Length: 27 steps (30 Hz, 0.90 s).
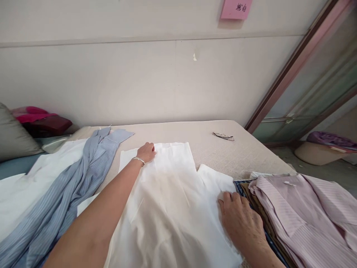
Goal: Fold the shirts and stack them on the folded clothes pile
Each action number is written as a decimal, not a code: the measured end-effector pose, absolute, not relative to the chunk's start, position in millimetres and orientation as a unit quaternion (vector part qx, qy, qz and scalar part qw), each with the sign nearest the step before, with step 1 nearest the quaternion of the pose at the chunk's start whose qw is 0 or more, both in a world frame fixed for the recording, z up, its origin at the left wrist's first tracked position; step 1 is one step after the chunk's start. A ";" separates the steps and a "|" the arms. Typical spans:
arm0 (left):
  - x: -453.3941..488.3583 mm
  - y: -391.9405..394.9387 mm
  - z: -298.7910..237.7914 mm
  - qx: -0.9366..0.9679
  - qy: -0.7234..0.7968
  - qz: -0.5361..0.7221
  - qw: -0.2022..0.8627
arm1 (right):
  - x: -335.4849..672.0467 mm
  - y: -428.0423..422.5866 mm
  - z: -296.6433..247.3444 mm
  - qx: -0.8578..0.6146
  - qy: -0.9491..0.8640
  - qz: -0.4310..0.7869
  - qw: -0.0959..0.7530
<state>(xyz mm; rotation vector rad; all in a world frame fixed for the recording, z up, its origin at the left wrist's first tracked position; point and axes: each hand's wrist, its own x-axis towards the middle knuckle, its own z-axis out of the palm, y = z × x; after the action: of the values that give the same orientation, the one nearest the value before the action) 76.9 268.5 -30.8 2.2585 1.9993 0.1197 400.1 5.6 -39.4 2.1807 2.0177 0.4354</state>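
A white short-sleeved shirt lies spread in front of me, somewhat wrinkled, one sleeve pointing right. My left hand, with a bracelet on its wrist, is closed with curled fingers on the shirt's far edge, left of its middle. Over on the right, my right hand rests palm down on the shirt's side just below the sleeve, fingers apart and slightly bent. Its palm is hidden from view.
Blue striped clothing and white garments lie at left, near a grey cushion. Folded clothes topped by a pink striped shirt are stacked at right. Eyeglasses lie on the beige bed cover, which meets a wall behind.
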 end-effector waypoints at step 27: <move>222.8 312.7 -48.6 0.763 0.621 0.124 0.128 | 410.8 15.7 -28.1 0.798 0.599 0.024 0.063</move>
<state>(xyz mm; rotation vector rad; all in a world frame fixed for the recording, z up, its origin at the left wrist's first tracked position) 222.8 312.7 -48.6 2.2197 1.8064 0.3618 410.8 15.7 -28.1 2.4097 1.8108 0.0730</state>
